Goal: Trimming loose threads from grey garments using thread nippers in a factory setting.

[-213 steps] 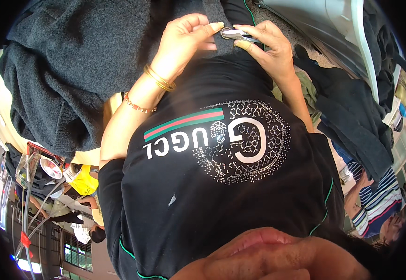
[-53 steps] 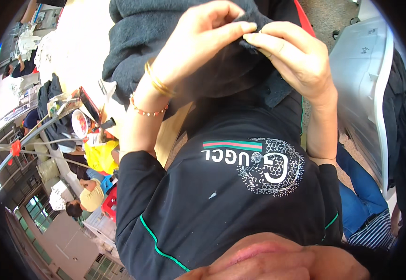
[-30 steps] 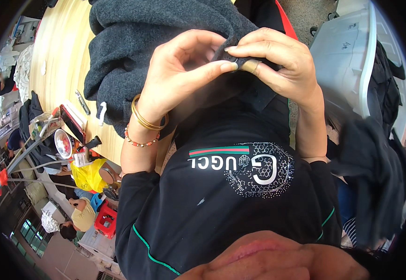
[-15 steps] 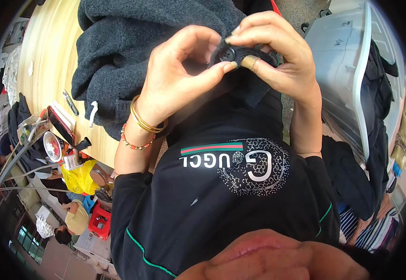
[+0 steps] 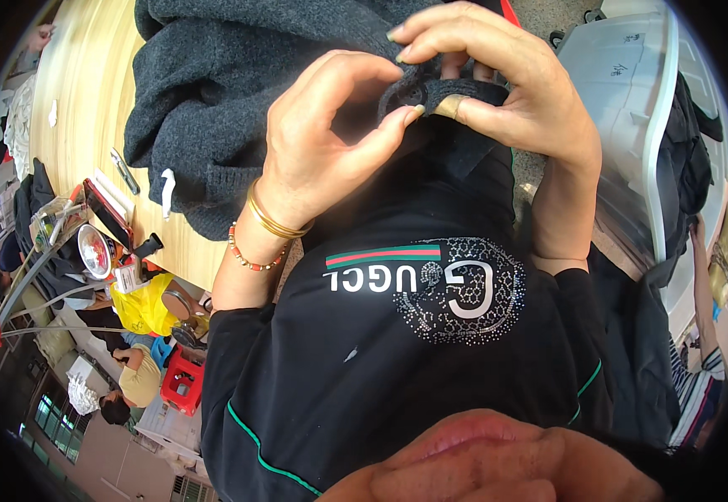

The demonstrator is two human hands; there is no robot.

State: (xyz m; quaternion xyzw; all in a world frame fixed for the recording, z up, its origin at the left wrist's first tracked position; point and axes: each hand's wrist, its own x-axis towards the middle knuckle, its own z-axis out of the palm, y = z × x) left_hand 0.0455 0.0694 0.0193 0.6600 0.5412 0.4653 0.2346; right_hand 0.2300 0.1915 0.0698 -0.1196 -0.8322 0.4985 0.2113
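Note:
A dark grey knit garment (image 5: pixel 213 109) lies bunched on the table and hangs over toward my lap. Between my hands is its edge band (image 5: pixel 469 89), with a round dark button (image 5: pixel 412 95) that shows only dimly. My left hand (image 5: pixel 318 142) curves round the button end, thumb and index finger closing on it from below and above. On the band's right part my right hand (image 5: pixel 519 88) presses its thumb, which wears a tan wrap (image 5: pixel 449 106); some of its fingers are behind the cloth. Its index finger is raised above the button, apart from it.
On the pale wooden table (image 5: pixel 79 125) lie small thread snips (image 5: pixel 126 172) and a white strip (image 5: pixel 167 192). Left of me are a yellow bag (image 5: pixel 140 305) and red stool (image 5: pixel 182 381). At right stands a translucent bin (image 5: pixel 623 92) with dark clothes; another person's arm (image 5: pixel 702 289) reaches there.
My right index finger has lifted away from the cloth edge by the button. The button's face has turned and shows less. At right, the other person's arm has moved up toward the bin.

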